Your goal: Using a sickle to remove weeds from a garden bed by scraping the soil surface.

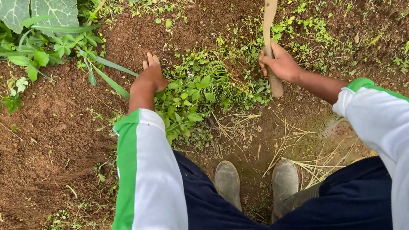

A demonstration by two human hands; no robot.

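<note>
Weeds [197,97], a low clump of broad-leaved green growth, spread across the reddish-brown soil [27,152] just ahead of the person's boots [254,181], between the two hands. That soil is the largest thing in view: it lies bare and loose to the left and beyond the clump, which suggests ground already cleared, while the clump itself and the thinner scatter of small seedlings toward the upper right look uncut, so by my reading a good share of the weeding is left. Large veined leaves [38,10] and long grass blades crowd the upper left corner, apart from the work. Dry straw-coloured stalks [291,146] lie on the ground near the boots. The sickle [269,13] rises from the right hand [281,64], its curved blade arching up and left above the clump, not touching the plants; the fingers are wrapped tight around the wooden handle, whose butt sticks out below the fist. The left hand [150,77] is at the left edge of the clump, fingers together and pointing forward, resting against the leaves; whether it grasps any stems I cannot tell.
</note>
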